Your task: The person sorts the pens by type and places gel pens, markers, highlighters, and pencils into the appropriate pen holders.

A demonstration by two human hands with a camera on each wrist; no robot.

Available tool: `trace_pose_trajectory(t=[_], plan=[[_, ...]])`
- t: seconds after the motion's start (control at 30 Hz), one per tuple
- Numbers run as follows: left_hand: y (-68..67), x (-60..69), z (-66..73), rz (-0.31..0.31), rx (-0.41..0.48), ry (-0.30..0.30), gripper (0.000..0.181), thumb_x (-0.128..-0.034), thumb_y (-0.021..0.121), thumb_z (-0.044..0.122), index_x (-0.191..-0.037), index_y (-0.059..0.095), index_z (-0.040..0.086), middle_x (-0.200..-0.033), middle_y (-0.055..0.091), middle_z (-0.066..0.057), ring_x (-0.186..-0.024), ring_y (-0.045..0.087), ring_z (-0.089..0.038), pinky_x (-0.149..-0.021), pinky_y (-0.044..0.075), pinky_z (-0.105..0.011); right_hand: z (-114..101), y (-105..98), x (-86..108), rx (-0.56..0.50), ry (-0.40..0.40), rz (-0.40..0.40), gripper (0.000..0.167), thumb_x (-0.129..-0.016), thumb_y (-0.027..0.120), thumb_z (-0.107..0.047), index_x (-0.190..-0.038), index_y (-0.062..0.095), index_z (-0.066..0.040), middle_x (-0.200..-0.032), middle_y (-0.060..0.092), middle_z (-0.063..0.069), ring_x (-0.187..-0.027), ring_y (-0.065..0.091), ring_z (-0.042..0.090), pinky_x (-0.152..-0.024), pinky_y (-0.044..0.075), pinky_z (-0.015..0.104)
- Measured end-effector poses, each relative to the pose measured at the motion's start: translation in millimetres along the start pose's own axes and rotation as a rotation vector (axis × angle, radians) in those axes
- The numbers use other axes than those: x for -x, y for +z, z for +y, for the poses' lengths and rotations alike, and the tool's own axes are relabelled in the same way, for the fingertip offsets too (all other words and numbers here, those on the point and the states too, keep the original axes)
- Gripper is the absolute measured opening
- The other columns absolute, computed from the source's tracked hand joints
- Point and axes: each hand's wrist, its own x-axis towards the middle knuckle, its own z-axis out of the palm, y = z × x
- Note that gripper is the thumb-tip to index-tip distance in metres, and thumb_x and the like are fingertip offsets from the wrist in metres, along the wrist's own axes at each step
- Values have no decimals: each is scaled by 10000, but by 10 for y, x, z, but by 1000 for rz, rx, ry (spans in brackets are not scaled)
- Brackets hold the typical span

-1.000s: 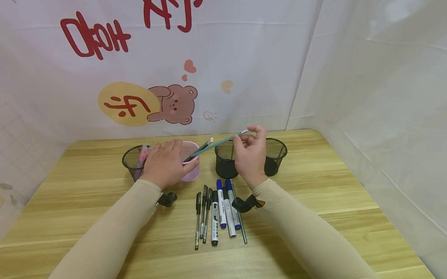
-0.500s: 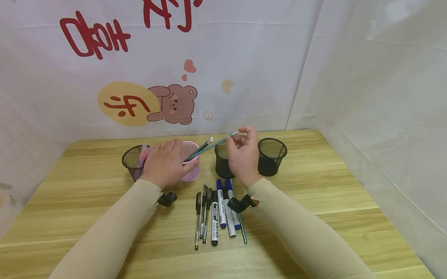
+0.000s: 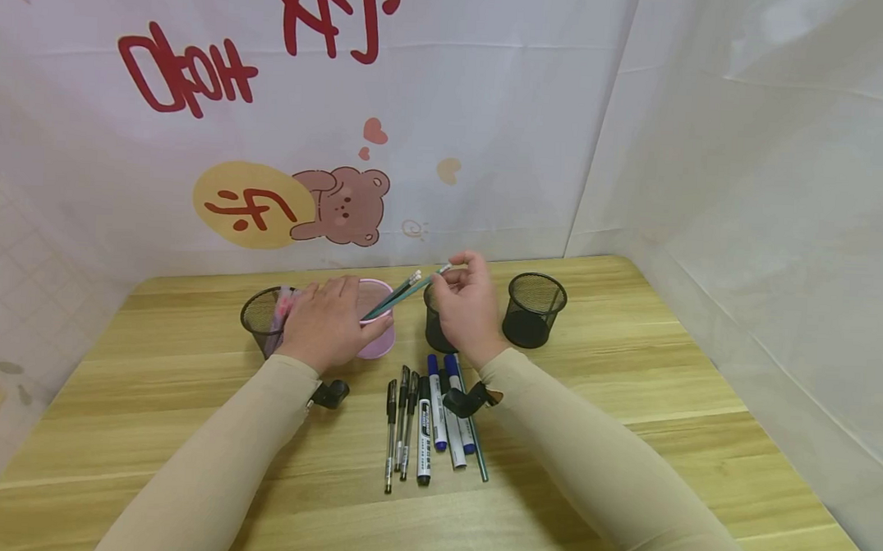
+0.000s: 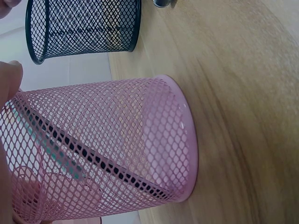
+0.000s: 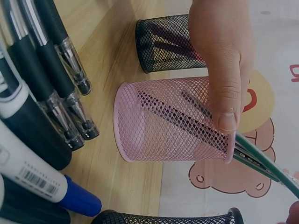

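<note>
I see the left hand (image 3: 328,324) clamped on the pink cup (image 3: 381,344) by its rim. The right hand (image 3: 474,308) pinches a pencil (image 3: 420,286) near its top; it slants over that rim, lower end inside. In the head view this hand overlaps the middle cup (image 3: 437,331); I can't tell if they touch. The right cup (image 3: 533,316) stands apart, near the worktop (image 3: 645,358) far edge.

Setting: desk-type booth; building type cannot be told. Evidence: wood-grain tabletop (image 3: 588,471), white cloth (image 3: 491,146) hung at far, left and right sides, printed bear (image 3: 354,206) on far side, mesh pen pots (image 3: 381,345), pens (image 3: 390,433).
</note>
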Motion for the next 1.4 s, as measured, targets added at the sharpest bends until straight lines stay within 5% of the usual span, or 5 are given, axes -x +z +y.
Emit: trace_pose_trajectory(t=[0.33,0.57,0.93,1.4], plan=[[-3,3,6,-4,14,-9,920,-956,513,762,-1501,448,23,-1469,571,-188,-1440,490,-399,-1263,264,-631,22,27,-8,55,57,-76,223,-1020,636,-63,-1218,555,1,-1015,744,221,-554,618,126,-575,583,270],[4,-1,5,-2,8,-8,990,-937,443,835,-1497,447,19,-1458,576,-192,-1433,499,-396,-1259,277,-628,12,46,-4,141,56,-91,227,-1035,632,-104,-1233,604,4,-1008,761,183,-606,702,328,-568,590,275],[8,-1,2,0,3,-6,1021,-928,405,863,-1497,448,16,-1458,579,-195,-1429,504,-396,-1259,279,-627,2,62,-27,230,86,-119,210,-1039,648,-162,-1233,667,-83,-1007,781,110,-564,686,160,-551,579,265],[-2,5,2,10,1,0,1019,-925,378,875,-1472,466,20,-1414,605,-188,-1401,529,-394,-1254,288,-619,-51,64,20,336,61,-241,445,-1049,582,-147,-1493,576,-123,-1009,797,61,-523,665,119,-512,534,260]])
